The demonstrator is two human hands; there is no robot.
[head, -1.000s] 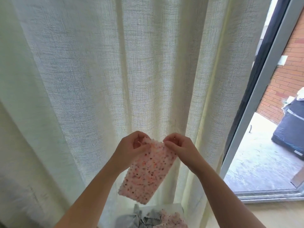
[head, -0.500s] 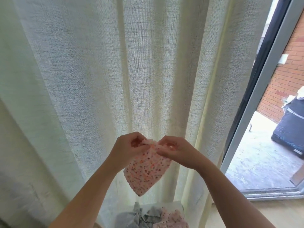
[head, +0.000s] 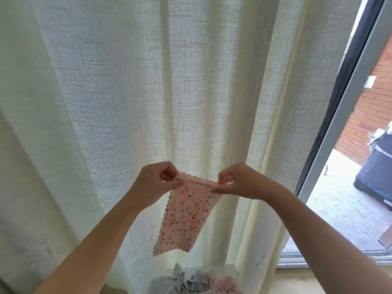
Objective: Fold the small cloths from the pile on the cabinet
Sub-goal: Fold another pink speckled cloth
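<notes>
The bottom edge is cutting off the pile of cloths (head: pixel 191 283), leaving only crumpled grey and pink tops showing, and the pile is covering most of the cabinet (head: pixel 221 270). The left hand (head: pixel 154 183) and right hand (head: pixel 239 181) are hiding the top corners of the pink speckled cloth (head: pixel 186 213) inside their pinches. The right edge is cropping a dark wrapped object (head: pixel 375 172) outside.

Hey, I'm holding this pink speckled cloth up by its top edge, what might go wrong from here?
1. The left hand and right hand each pinch only a top corner of the pink cloth, so a grip may slip and drop it onto the pile below.
2. The cloth hangs skewed, its lower end off to the left, so a fold made in the air may come out uneven.
</notes>
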